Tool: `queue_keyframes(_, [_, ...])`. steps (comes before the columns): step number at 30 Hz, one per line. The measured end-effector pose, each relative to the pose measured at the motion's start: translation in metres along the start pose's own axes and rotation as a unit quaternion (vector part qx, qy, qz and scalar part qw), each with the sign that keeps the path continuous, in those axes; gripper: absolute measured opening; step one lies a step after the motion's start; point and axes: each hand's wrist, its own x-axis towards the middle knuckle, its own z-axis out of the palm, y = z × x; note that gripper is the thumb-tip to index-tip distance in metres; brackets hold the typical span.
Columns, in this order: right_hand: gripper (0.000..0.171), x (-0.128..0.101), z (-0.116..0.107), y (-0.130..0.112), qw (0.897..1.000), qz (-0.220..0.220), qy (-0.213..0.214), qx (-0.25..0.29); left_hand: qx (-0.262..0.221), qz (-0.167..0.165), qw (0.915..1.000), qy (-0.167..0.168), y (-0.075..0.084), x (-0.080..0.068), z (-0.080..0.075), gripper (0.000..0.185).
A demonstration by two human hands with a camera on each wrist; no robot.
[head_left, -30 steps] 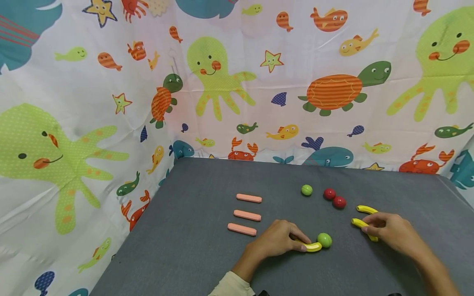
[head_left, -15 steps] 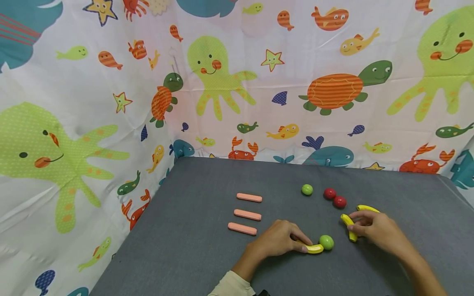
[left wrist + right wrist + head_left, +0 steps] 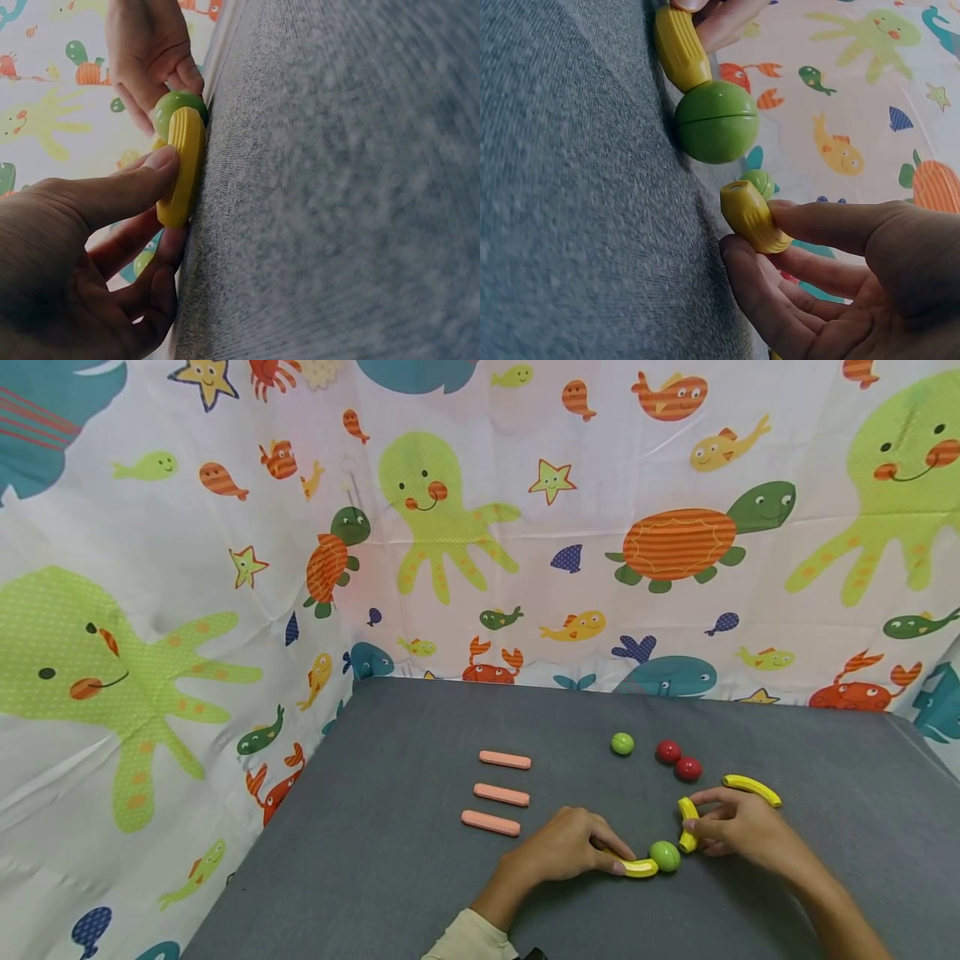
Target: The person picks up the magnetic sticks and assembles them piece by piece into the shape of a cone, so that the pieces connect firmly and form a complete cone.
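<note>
My left hand (image 3: 566, 847) pinches a curved yellow stick (image 3: 640, 867) low over the grey tabletop. The far end of that stick meets a green ball (image 3: 665, 857), which a groove rings in the right wrist view. Just right of the ball, my right hand (image 3: 738, 827) pinches a second curved yellow stick (image 3: 687, 825) between thumb and fingers. This one has a hole in its end (image 3: 739, 187) and stands apart from the ball. A third yellow stick (image 3: 752, 790) lies on the table behind my right hand.
Several salmon-pink sticks, (image 3: 491, 822) among them, lie left of my left hand. Farther back are a smaller green ball (image 3: 622, 743) and two red balls (image 3: 678, 762). A sea-animal curtain (image 3: 465, 527) hangs along the table's back and left edges.
My right hand has moved left with its yellow stick, turning it more front-to-back and nearing the green ball. The ball and the left stick have shifted slightly right.
</note>
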Motion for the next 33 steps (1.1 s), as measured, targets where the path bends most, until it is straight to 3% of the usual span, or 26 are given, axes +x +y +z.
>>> queue_keyframes(16, [0.053, 0.0033, 0.006, -0.0034, 0.999, 0.042, -0.011, 0.009, 0.008, 0.002, 0.9999, 0.006, -0.0009, -0.0003, 0.0011, 0.019])
queue_keyframes(33, [0.05, 0.0062, 0.0086, 0.0004, 0.999, 0.043, 0.0, -0.021, -0.019, -0.003, 0.9998, 0.008, -0.0036, -0.0013, -0.0041, 0.02])
